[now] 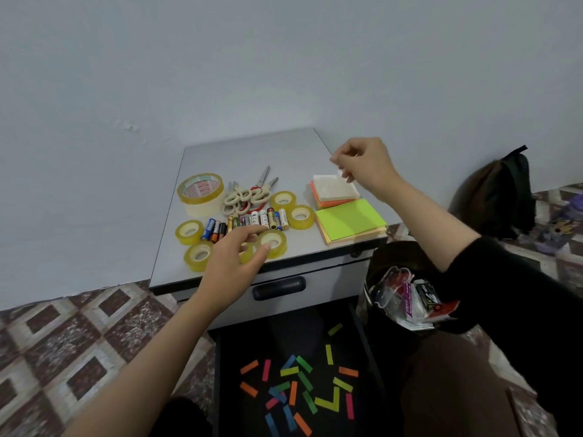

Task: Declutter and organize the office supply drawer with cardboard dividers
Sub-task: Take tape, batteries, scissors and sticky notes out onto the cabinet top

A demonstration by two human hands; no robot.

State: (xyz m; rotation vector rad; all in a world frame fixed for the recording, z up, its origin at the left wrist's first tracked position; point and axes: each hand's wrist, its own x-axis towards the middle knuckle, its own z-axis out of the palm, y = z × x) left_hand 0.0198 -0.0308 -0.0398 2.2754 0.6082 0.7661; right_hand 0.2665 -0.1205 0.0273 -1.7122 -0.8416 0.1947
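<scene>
Left grip (235,263) is reaching over the worktop (252,156), fingers spread and empty, thumb touching a small tape roll (273,242). Right grip (362,162) is pinching a thin clear wrapper (336,164) above the sticky-note stack (336,190). Below, the open drawer (293,373) is holding scattered coloured strips (298,387).

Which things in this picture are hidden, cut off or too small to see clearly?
Head view:
- One small tape roll: mostly hidden behind the left hand.
- Battery labels: too small to read.
- Open drawer: its near end is cut off by the bottom edge.
- Right hand: what it pinches is too blurred to identify.
</scene>
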